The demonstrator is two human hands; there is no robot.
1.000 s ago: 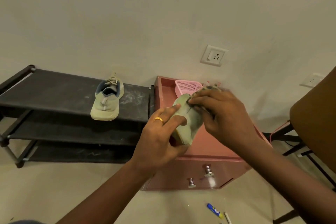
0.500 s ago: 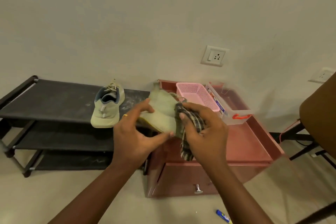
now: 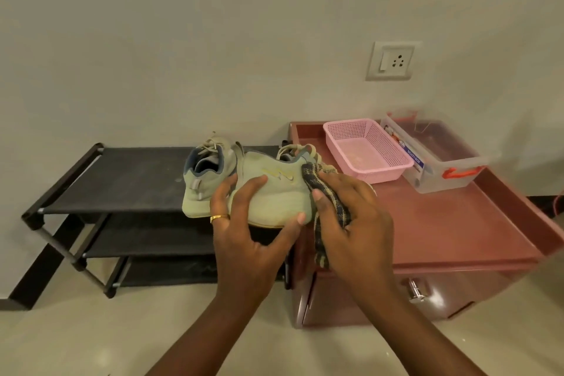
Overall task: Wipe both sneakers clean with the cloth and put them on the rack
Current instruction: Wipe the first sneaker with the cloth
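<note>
One pale green sneaker [image 3: 204, 183] stands on the top shelf of the black rack [image 3: 122, 183], heel toward me. My left hand [image 3: 244, 238] grips the second pale green sneaker [image 3: 274, 192] by its heel end, sideways, in the air over the rack's right end. My right hand [image 3: 354, 223] holds a dark checked cloth [image 3: 323, 207] against the sneaker's front part, and the cloth's tail hangs below my palm. The sneaker's toe is hidden behind my right hand.
A reddish cabinet [image 3: 457, 229] with a raised rim stands to the right of the rack. On it sit a pink basket [image 3: 366, 149] and a clear plastic box [image 3: 439, 162] with an orange latch. A wall socket [image 3: 392, 60] is above.
The held sneaker has moved left from above the cabinet to the rack's right end and turned onto its side. The cloth now hangs from my right hand.
</note>
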